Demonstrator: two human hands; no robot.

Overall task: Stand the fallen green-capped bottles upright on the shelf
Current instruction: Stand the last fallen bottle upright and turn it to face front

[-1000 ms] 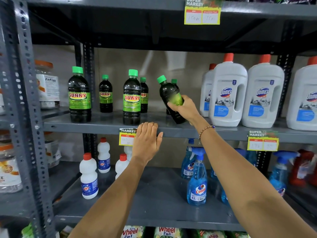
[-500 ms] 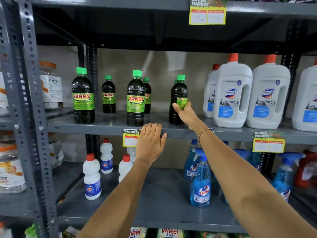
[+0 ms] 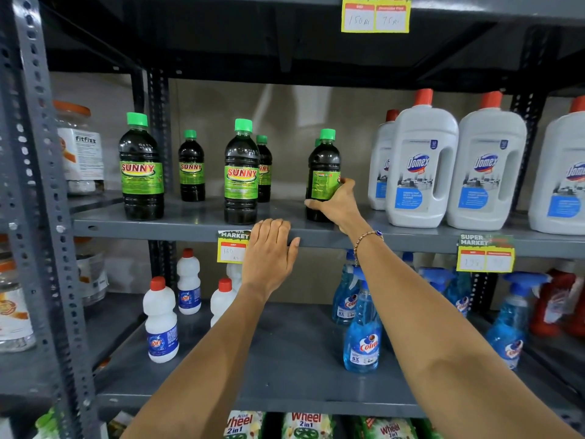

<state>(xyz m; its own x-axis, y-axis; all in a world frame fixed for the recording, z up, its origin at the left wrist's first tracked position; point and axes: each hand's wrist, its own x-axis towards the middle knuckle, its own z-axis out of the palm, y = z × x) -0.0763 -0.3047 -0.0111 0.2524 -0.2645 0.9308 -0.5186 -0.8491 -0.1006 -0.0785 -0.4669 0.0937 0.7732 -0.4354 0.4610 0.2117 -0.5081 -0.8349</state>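
Observation:
Several dark bottles with green caps and green SUNNY labels stand upright on the grey middle shelf. My right hand is wrapped around the lower half of the rightmost bottle, which stands on its base with its label turned to the right. Another green cap peeks out just behind it. Two large bottles stand at the front, two smaller ones behind them. My left hand rests flat on the shelf's front edge, holding nothing.
White Domex jugs with red caps stand close to the right of the held bottle. A price tag hangs by my left hand. Below are small white bottles and blue spray bottles. A grey upright post frames the left.
The bottle in my right hand went from tilted left to upright and now stands on the shelf. My left hand stayed on the shelf edge.

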